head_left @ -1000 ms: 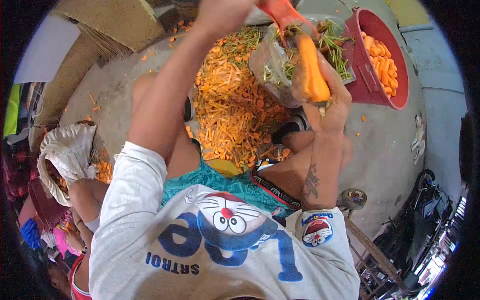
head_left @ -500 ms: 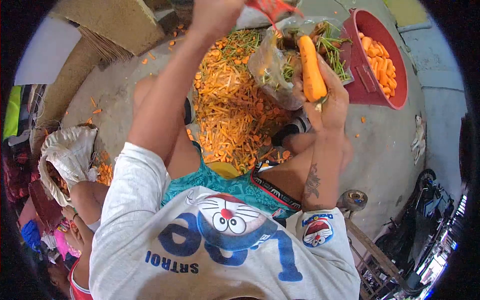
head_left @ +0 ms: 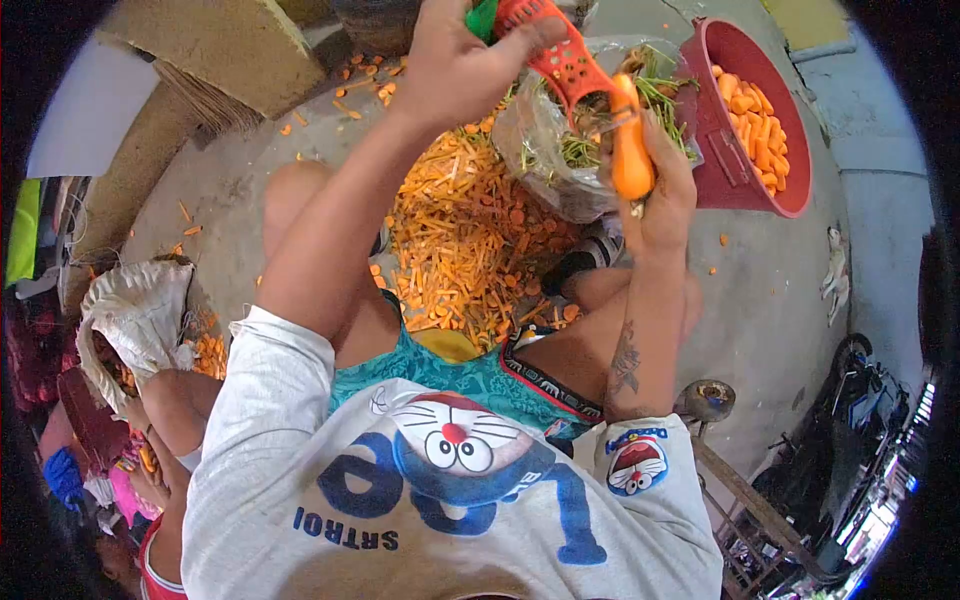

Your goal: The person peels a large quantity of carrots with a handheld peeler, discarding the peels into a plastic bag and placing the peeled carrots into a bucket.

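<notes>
- An outdoor work spot on bare concrete ground [head_left: 780, 300], where vegetables are prepared in bulk, street or yard rather than a kitchen.
- A broad heap of carrot peelings [head_left: 465, 235] and green stalks lies straight on the ground, with stray bits scattered around it.
- A red plastic tub [head_left: 715, 120] holds a pile of peeled carrots [head_left: 755, 115].
- A clear plastic bag [head_left: 550, 150] holds carrots and greens beside the heap.
- A white woven sack [head_left: 135, 300] of carrots stands at the left, where another person [head_left: 170, 400] sits close by.
- A parked motorbike [head_left: 860, 410] stands at the right edge.
- A straw broom [head_left: 205, 85] lies at the upper left.
</notes>
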The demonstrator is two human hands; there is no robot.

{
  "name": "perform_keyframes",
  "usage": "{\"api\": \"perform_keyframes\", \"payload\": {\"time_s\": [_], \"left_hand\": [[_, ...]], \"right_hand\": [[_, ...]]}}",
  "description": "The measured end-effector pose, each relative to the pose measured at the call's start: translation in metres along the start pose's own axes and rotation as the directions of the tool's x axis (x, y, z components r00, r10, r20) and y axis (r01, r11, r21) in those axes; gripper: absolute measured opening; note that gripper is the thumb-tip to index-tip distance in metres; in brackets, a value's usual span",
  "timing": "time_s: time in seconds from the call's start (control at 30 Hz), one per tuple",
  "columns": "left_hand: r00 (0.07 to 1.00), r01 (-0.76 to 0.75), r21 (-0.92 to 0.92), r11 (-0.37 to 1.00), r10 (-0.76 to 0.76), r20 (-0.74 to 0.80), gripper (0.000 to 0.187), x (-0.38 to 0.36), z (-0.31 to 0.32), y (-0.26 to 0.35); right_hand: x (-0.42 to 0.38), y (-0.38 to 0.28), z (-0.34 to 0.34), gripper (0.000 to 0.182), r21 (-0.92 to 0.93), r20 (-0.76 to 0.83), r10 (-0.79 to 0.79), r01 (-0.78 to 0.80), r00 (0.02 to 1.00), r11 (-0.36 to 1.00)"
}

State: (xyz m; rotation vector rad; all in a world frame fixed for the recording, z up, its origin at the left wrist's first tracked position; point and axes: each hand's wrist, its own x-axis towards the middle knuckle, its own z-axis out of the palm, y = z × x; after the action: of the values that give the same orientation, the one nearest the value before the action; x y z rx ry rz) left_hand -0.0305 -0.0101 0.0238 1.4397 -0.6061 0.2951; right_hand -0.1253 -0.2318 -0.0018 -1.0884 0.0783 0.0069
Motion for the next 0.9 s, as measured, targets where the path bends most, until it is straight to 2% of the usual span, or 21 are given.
{"api": "perform_keyframes", "payload": {"time_s": [0.03, 0.1, 0.13, 0.17, 0.2, 0.23, 0.3, 0.37, 0.4, 0.43, 0.5, 0.53, 0.57, 0.6, 0.63, 0.7, 0.73, 0.77, 0.8, 0.87, 0.9], "left_hand": [[1.000, 0.004, 0.002, 1.000, -0.004, -0.026, 0.016, 0.000, 0.000, -0.001], [0.999, 0.004, 0.007, 1.000, -0.003, -0.048, 0.017, 0.001, -0.006, -0.011], [0.998, -0.068, 0.344, 0.936, 0.066, 0.018, 0.019, 0.002, -0.012, -0.021], [0.989, -0.149, 0.634, 0.759, 0.109, 0.101, 0.021, 0.003, -0.016, -0.032], [0.968, -0.053, 0.716, 0.696, -0.141, 0.209, 0.022, -0.003, -0.015, -0.026], [0.968, -0.055, 0.716, 0.696, -0.137, 0.208, 0.022, -0.007, -0.010, -0.019], [0.920, -0.054, 0.722, 0.690, -0.246, 0.304, 0.023, -0.016, 0.005, -0.006], [0.893, -0.004, 0.693, 0.721, -0.310, 0.326, 0.029, -0.018, 0.015, 0.011], [0.870, -0.052, 0.666, 0.744, -0.294, 0.396, 0.030, -0.019, 0.018, 0.012], [0.844, -0.099, 0.635, 0.766, -0.273, 0.461, 0.031, -0.020, 0.019, 0.013], [0.872, -0.130, 0.585, 0.801, -0.188, 0.452, 0.031, -0.020, 0.015, -0.017], [0.821, -0.081, 0.683, 0.726, -0.339, 0.459, 0.030, -0.017, 0.012, -0.017], [0.753, -0.050, 0.768, 0.638, -0.482, 0.449, 0.030, -0.013, 0.011, -0.016], [0.751, -0.061, 0.763, 0.643, -0.474, 0.460, 0.030, -0.010, 0.010, -0.023], [0.766, -0.050, 0.739, 0.672, -0.450, 0.460, 0.029, -0.008, 0.008, -0.033], [0.789, -0.031, 0.719, 0.694, -0.425, 0.444, 0.028, -0.008, 0.000, -0.039], [0.767, -0.024, 0.780, 0.625, -0.489, 0.416, 0.027, -0.005, -0.005, -0.036], [0.747, -0.016, 0.835, 0.550, -0.548, 0.376, 0.027, -0.002, -0.007, -0.034], [0.754, -0.008, 0.836, 0.548, -0.546, 0.365, 0.027, -0.003, -0.005, -0.033], [0.866, -0.005, 0.807, 0.591, -0.401, 0.299, 0.028, -0.009, 0.001, -0.032], [0.865, -0.013, 0.808, 0.589, -0.399, 0.305, 0.028, -0.007, -0.001, -0.028]], "right_hand": [[0.000, 0.000, 0.001, 0.036, -0.131, -0.125, -0.070, 0.053, 0.990, 0.990], [-0.006, -0.005, 0.003, 0.031, -0.134, -0.096, -0.099, 0.086, 0.990, 0.987], [-0.008, -0.006, 0.004, 0.028, -0.401, -0.131, -0.214, 0.146, 0.968, 0.904], [-0.008, -0.007, 0.005, 0.024, -0.640, -0.135, -0.332, 0.174, 0.934, 0.748], [-0.005, -0.002, 0.001, 0.022, -0.757, -0.045, -0.472, 0.278, 0.881, 0.592], [-0.004, -0.002, 0.002, 0.022, -0.757, -0.043, -0.474, 0.281, 0.879, 0.590], [-0.002, 0.003, 0.005, 0.021, -0.875, 0.214, -0.627, 0.433, 0.749, 0.217], [-0.001, 0.004, 0.009, 0.020, -0.849, 0.299, -0.646, 0.504, 0.702, 0.155], [0.001, 0.005, 0.010, 0.020, -0.816, 0.382, -0.663, 0.572, 0.643, 0.085], [0.003, 0.006, 0.008, 0.020, -0.816, 0.382, -0.663, 0.572, 0.644, 0.085], [0.006, 0.008, 0.004, 0.020, -0.760, 0.496, -0.628, 0.650, 0.600, 0.020], [0.007, 0.011, 0.006, 0.020, -0.755, 0.501, -0.631, 0.656, 0.593, 0.017], [0.007, 0.014, 0.009, 0.018, -0.791, 0.404, -0.598, 0.592, 0.692, 0.151], [0.004, 0.017, 0.009, 0.016, -0.815, 0.297, -0.548, 0.506, 0.782, 0.280], [0.004, 0.021, 0.005, 0.016, -0.820, 0.294, -0.553, 0.503, 0.780, 0.274], [0.010, 0.028, 0.000, 0.015, -0.610, -0.008, -0.581, 0.456, 0.814, 0.648], [0.011, 0.020, -0.006, 0.016, -0.535, -0.051, -0.501, 0.400, 0.864, 0.744], [0.014, 0.019, -0.007, 0.016, -0.537, -0.037, -0.502, 0.407, 0.864, 0.739], [0.017, 0.018, -0.007, 0.018, -0.544, -0.107, -0.430, 0.310, 0.896, 0.780], [0.020, 0.031, -0.014, 0.023, -0.573, -0.206, -0.352, 0.179, 0.913, 0.800], [0.021, 0.033, -0.010, 0.023, -0.569, -0.210, -0.356, 0.182, 0.911, 0.802]]}}
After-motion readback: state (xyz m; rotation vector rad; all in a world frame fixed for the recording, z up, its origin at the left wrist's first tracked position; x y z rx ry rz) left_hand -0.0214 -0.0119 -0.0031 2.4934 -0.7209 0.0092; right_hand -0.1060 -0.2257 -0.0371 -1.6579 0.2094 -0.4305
